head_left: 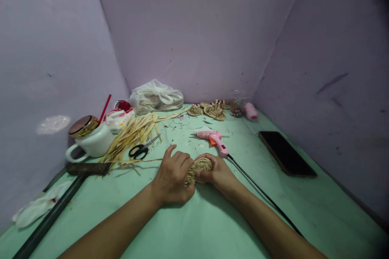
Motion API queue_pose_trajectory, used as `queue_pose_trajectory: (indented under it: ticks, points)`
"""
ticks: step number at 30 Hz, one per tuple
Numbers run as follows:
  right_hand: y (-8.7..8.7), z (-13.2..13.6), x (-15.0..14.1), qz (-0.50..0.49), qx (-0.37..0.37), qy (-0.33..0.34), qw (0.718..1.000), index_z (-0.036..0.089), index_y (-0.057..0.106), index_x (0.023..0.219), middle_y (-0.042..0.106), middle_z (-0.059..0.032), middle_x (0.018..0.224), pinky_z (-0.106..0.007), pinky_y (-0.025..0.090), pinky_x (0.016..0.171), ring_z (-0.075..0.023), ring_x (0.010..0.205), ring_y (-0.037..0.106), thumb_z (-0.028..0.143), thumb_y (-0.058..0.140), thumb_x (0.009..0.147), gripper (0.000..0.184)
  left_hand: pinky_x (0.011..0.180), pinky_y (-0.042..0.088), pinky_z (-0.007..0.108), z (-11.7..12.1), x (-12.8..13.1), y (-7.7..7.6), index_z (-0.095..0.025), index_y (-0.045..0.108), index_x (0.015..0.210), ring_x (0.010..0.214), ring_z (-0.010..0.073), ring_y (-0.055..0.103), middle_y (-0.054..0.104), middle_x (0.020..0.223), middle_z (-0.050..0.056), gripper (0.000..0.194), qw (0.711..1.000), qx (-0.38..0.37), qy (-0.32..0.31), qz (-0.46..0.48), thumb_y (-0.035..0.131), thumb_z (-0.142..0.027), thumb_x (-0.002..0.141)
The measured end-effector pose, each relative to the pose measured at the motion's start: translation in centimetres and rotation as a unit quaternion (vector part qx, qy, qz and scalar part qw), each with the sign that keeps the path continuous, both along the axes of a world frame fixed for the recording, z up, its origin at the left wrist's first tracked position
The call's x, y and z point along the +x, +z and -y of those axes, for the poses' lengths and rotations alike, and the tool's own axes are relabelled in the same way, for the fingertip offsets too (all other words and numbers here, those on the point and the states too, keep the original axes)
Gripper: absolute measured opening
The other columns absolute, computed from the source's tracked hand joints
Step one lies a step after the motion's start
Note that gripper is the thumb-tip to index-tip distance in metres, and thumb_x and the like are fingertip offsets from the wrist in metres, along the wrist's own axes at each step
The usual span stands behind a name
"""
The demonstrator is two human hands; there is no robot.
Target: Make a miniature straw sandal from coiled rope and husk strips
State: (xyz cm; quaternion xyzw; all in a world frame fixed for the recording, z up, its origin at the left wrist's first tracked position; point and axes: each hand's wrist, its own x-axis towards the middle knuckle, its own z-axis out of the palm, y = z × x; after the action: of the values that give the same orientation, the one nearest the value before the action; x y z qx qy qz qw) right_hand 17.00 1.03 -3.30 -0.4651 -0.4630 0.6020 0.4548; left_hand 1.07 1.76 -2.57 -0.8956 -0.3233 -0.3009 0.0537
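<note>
Between my two hands is a small coiled straw piece (203, 166), held just above the green tabletop. My left hand (175, 174) grips its left side, with fingers curled and the index finger raised. On the right side, my right hand (219, 175) pinches it, thumb in front and fingers behind. A thin straw cord (152, 160) runs leftward from behind my left hand toward the loose straw strips (133, 131). Black-handled scissors (142, 148) rest by those strips. Just beyond my hands lies a pink glue gun (212, 139), its nozzle pointing left.
A white mug (94, 141) with a jar on it and a hammer (88, 168) occupy the left. Along the back are a plastic bag (158, 96), several finished straw pieces (214, 110) and pink thread (251, 111). A phone (287, 153) and the glue gun's cord (264, 194) lie right.
</note>
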Motion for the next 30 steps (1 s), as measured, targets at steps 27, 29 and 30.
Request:
queue_pose_trajectory:
  ticks: [27,29,30]
  points:
    - [-0.16,-0.12,0.37,-0.054,0.006,0.002,0.999,0.014,0.061,0.069,0.059,-0.0007,0.062,-0.026,0.039,0.061,-0.0133,0.06,0.051,0.035,0.067,0.062,0.023,0.096,0.024,0.051,0.27,-0.06,0.27,-0.015,0.053,0.088,0.081,0.0236,0.053,0.059,0.085,0.009,0.028,1.0,0.006,-0.014,-0.007,0.052,-0.025,0.062]
    - [-0.1,-0.12,0.41,-0.051,0.006,0.003,0.999,0.014,0.062,0.069,0.058,-0.0005,0.062,-0.026,0.039,0.06,-0.013,0.059,0.051,0.036,0.067,0.062,0.024,0.096,0.024,0.051,0.25,-0.08,0.25,-0.016,0.053,0.088,0.08,0.0237,0.053,0.059,0.085,0.009,0.027,1.0,0.006,-0.016,-0.007,0.052,-0.025,0.062]
    - [-0.1,-0.13,0.42,-0.052,0.004,0.003,0.999,0.014,0.062,0.069,0.058,-0.0004,0.062,-0.026,0.039,0.06,-0.0129,0.059,0.051,0.036,0.067,0.062,0.024,0.097,0.023,0.051,0.24,-0.09,0.25,-0.015,0.053,0.088,0.081,0.0236,0.053,0.058,0.085,0.009,0.027,1.0,0.006,-0.015,-0.007,0.052,-0.025,0.063]
